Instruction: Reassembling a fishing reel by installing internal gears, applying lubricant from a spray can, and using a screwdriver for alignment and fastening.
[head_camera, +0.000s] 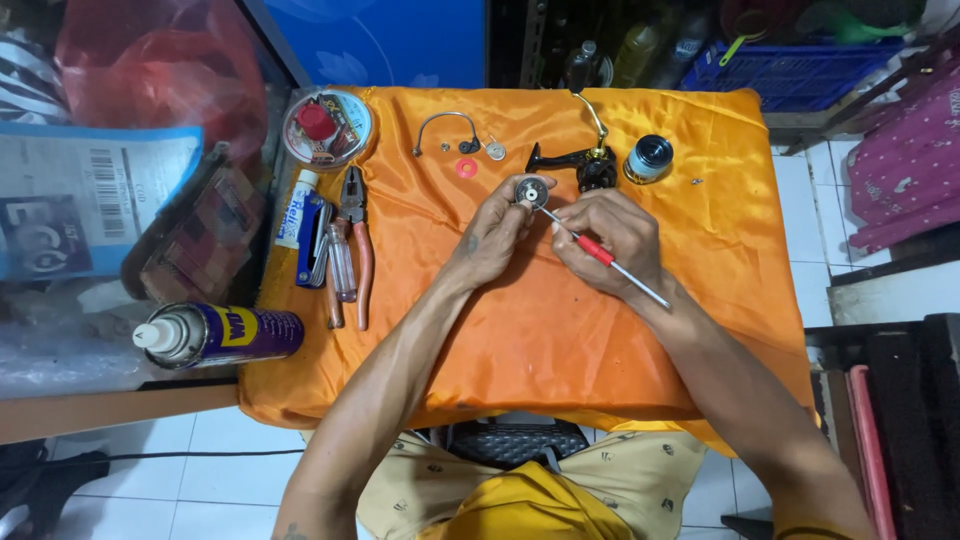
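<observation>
While the left hand pinches a small round metal part above the middle of the orange cloth, the right hand grips a thin red-handled screwdriver whose tip meets the part's centre. Both hands are closed on what they hold, raised just off the worktop.

To do this well, the person would likely keep the shaft in line with the fastener rather than slanted, since a tilted tip could slip out and mar the head. The left fingers seem best kept clear of the tip while pinching the rim firmly, so the part does not spin with the tool. Light, steady turns look safer than force on something this small.

Just beyond the hands lie a red washer, a wire bail, a black reel body and a spool. To the left sit pliers, a tube, a round tin and a spray can. Tiny pieces released here would be hard to spot on the shiny cloth, so working low over it appears wise.
</observation>
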